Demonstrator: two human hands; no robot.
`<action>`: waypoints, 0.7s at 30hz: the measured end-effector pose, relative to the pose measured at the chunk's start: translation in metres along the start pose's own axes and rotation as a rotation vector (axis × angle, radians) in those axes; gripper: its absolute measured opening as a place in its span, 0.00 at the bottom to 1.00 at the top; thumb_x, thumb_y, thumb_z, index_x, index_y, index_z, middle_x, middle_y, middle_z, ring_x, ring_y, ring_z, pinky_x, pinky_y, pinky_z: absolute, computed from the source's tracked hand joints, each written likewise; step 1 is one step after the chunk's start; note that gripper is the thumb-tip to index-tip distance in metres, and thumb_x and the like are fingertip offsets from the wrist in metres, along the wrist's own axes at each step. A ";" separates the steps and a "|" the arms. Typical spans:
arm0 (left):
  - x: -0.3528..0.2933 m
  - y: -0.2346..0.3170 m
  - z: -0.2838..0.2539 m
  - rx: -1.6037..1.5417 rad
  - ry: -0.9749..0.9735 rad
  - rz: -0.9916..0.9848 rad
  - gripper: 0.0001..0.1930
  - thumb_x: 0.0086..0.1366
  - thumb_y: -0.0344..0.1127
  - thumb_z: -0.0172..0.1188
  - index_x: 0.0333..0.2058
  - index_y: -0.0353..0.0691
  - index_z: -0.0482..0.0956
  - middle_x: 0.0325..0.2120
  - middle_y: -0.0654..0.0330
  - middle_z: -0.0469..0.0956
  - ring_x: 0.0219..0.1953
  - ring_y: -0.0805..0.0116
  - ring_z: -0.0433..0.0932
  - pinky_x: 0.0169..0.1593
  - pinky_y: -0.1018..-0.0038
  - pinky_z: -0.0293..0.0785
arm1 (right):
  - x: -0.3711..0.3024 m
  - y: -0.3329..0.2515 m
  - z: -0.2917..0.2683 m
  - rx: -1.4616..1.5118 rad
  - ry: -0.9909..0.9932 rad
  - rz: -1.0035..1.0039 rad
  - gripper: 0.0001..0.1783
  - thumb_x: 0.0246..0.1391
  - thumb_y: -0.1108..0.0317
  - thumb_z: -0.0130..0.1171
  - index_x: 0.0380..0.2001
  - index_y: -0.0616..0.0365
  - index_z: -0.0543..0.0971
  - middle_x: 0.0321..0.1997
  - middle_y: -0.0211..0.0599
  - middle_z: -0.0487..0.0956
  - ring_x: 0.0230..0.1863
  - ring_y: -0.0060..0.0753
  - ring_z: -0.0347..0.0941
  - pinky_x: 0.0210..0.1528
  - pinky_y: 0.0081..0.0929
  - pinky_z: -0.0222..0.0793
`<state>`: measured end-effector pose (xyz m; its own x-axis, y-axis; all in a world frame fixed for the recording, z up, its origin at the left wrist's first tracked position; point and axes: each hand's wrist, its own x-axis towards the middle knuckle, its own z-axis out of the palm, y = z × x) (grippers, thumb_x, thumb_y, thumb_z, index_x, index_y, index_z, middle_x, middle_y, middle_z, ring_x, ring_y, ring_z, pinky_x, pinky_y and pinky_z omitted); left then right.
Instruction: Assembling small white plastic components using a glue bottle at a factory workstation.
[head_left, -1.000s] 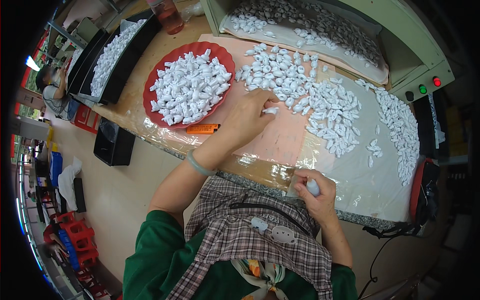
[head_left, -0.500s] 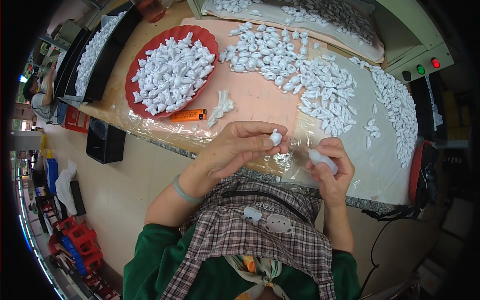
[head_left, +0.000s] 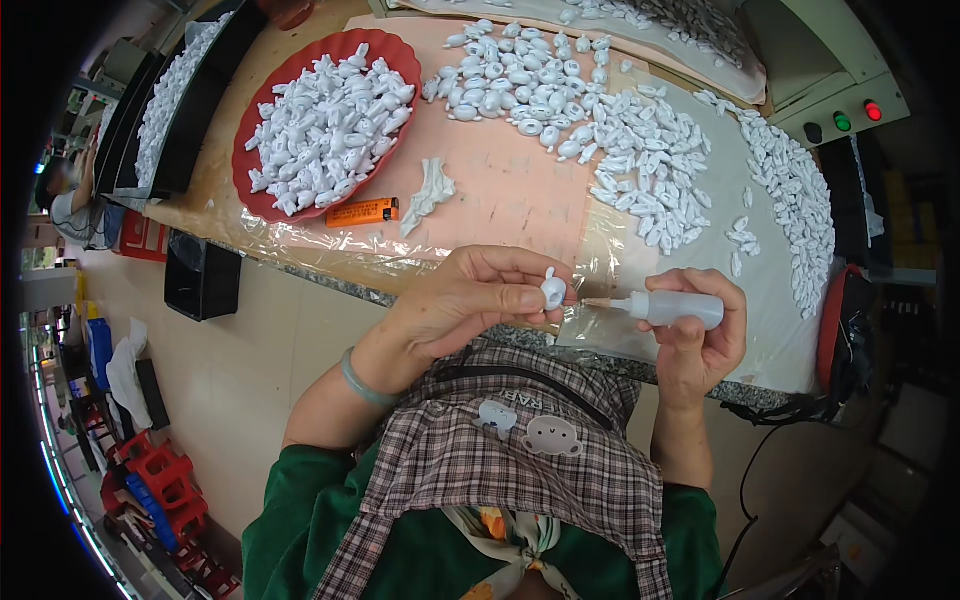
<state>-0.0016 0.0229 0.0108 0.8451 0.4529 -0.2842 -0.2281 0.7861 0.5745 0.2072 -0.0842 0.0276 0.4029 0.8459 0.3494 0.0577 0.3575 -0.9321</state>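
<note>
Between the thumb and fingers of my left hand (head_left: pixel 478 296) is a small white plastic piece (head_left: pixel 553 292), rounded, with a thin prong upward and a dark spot or opening on its side. My right hand (head_left: pixel 706 335) is closed around a translucent squeeze bottle (head_left: pixel 685 309) lying nearly level. Its narrow nozzle (head_left: pixel 606 303) points left, the tip close to the piece; whether they touch I cannot tell. Beyond my hands, rounded white pieces (head_left: pixel 495 85) and slimmer white pieces (head_left: pixel 650 165) lie spread over the table.
A red scalloped bowl (head_left: pixel 243 165) heaped with white pieces stands at the left. Near it lie an orange lighter (head_left: pixel 362 212) and a crumpled white scrap (head_left: pixel 430 195). A machine with coloured buttons (head_left: pixel 842 121) stands far right. Another person (head_left: pixel 75 205) works at far left.
The bottle has swung to near level and shifted right, its nozzle now showing toward the white piece. My left hand keeps hold of the piece, which has turned slightly. The whole view has shifted a little.
</note>
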 end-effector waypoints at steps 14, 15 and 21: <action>-0.001 -0.002 -0.002 0.030 -0.017 -0.013 0.19 0.61 0.28 0.59 0.50 0.29 0.73 0.39 0.53 0.79 0.39 0.68 0.79 0.48 0.73 0.77 | -0.008 -0.003 -0.005 -0.344 -0.114 -0.208 0.23 0.60 0.53 0.54 0.45 0.64 0.68 0.33 0.50 0.79 0.22 0.22 0.71 0.22 0.14 0.63; -0.001 -0.002 -0.002 0.017 -0.003 -0.022 0.18 0.61 0.27 0.59 0.50 0.29 0.73 0.39 0.52 0.79 0.39 0.68 0.79 0.47 0.74 0.76 | -0.008 -0.003 -0.005 -0.344 -0.114 -0.208 0.23 0.60 0.53 0.54 0.45 0.64 0.68 0.33 0.50 0.79 0.22 0.22 0.71 0.22 0.14 0.63; -0.002 -0.002 -0.003 0.008 0.022 -0.031 0.18 0.60 0.26 0.59 0.49 0.28 0.74 0.40 0.50 0.79 0.38 0.67 0.80 0.47 0.75 0.76 | -0.008 -0.004 -0.004 -0.350 -0.128 -0.218 0.23 0.60 0.53 0.54 0.44 0.64 0.68 0.33 0.50 0.79 0.22 0.22 0.71 0.22 0.14 0.64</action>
<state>-0.0044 0.0215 0.0079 0.8409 0.4377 -0.3183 -0.1981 0.7963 0.5715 0.2076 -0.0937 0.0285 0.2313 0.8159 0.5299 0.4445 0.3958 -0.8036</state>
